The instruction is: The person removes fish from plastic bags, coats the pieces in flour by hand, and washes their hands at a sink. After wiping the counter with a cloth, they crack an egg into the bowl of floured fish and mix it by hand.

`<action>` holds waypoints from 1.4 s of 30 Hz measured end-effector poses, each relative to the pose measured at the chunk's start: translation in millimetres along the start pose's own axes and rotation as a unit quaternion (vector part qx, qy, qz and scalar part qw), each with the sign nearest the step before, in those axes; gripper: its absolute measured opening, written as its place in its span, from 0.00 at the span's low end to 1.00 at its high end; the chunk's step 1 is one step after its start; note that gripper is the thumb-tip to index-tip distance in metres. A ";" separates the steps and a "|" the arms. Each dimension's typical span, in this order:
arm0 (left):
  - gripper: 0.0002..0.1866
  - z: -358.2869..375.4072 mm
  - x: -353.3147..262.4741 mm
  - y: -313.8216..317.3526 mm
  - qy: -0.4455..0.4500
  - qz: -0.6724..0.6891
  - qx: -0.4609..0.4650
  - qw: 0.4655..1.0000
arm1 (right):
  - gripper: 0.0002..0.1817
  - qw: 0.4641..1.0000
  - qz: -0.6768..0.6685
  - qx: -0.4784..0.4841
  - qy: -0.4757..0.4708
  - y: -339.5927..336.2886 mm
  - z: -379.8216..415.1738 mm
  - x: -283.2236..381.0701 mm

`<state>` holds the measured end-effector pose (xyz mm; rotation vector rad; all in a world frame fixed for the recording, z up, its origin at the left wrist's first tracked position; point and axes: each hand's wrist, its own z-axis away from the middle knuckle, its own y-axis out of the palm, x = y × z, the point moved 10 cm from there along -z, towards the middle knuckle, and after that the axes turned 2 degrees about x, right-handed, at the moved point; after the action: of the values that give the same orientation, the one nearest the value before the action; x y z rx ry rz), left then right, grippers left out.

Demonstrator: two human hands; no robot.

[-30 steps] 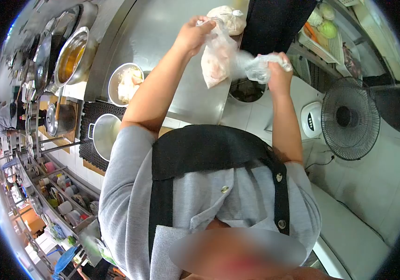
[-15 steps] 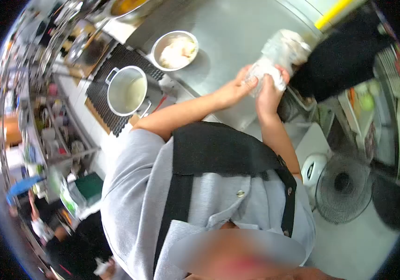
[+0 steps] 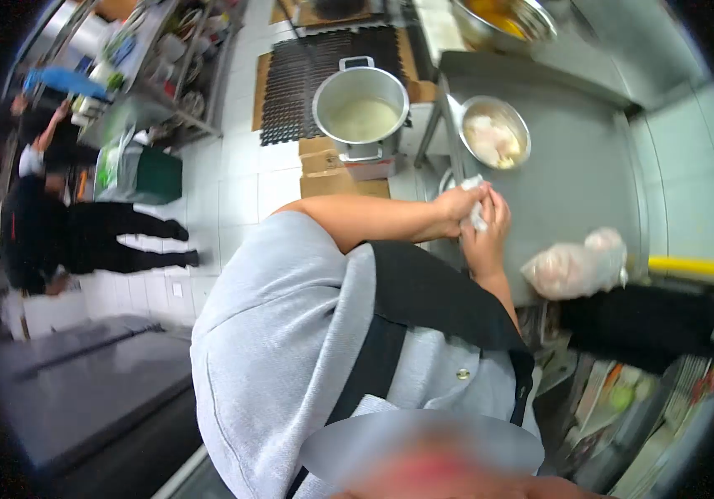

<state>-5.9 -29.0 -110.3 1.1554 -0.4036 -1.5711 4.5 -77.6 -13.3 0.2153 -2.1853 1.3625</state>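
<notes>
My left hand [image 3: 455, 204] and my right hand [image 3: 487, 229] are pressed together over the near edge of the steel counter [image 3: 590, 179]. Between them they pinch a small crumpled piece of clear plastic [image 3: 475, 211]. Two filled plastic bags of pale pink meat [image 3: 575, 266] lie on the counter to the right of my hands, apart from them. A metal bowl of pale food pieces [image 3: 494, 137] stands just beyond my hands.
A steel pot of whitish liquid [image 3: 361, 112] sits on boxes beside a black floor mat [image 3: 315, 75]. A big bowl of orange liquid [image 3: 503, 17] is at the top. Another person in black [image 3: 66, 237] stands at the left by a green bin [image 3: 145, 173].
One second ago both hands held a meat bag up in the air. The bags now lie on the counter, my hands hold only a small bit of plastic, and the view has swung round.
</notes>
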 end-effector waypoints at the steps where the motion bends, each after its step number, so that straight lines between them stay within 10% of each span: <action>1: 0.13 4.4 -17.0 1.7 0.020 -0.014 0.013 1.000 | 0.32 0.997 -0.080 -0.009 -0.005 -1.6 -5.1 5.8; 9: 0.24 65.4 -101.8 -43.2 0.140 -0.017 0.092 0.986 | 0.33 0.986 0.011 0.024 -0.162 64.7 -51.3 93.0; 14: 0.28 125.2 -156.4 -82.4 0.134 -0.097 0.136 0.977 | 0.32 0.991 0.038 0.113 -0.053 137.8 -81.8 141.3; 21: 0.19 162.8 -237.2 -287.3 0.232 -0.339 -0.010 0.912 | 0.34 0.870 -0.401 0.266 0.111 289.8 -92.9 198.4; 25: 0.15 247.4 -273.5 -502.8 0.117 0.025 -0.428 0.896 | 0.31 0.879 -0.264 0.382 0.107 367.9 -80.7 245.0; 30: 0.12 410.4 -389.4 -758.3 0.366 0.226 -0.514 0.742 | 0.27 0.848 -0.193 0.485 0.095 415.3 -70.4 264.2; 34: 0.47 655.1 -580.8 -704.7 0.649 0.095 -0.287 0.699 | 0.27 0.814 -0.220 0.513 0.158 439.2 -71.6 241.0; 36: 0.47 719.5 -564.1 -707.4 0.650 0.284 -0.360 0.605 | 0.27 0.820 -0.195 0.511 0.169 446.0 -68.8 237.6; 42: 0.27 673.9 -399.9 -834.4 0.272 0.101 -0.649 0.703 | 0.24 0.815 -0.122 0.553 0.123 446.5 -49.2 238.9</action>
<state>-1053.9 412.5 -240.7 0.3254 0.8727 -0.8291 -359.9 211.9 -218.8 0.6618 -0.8808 2.1826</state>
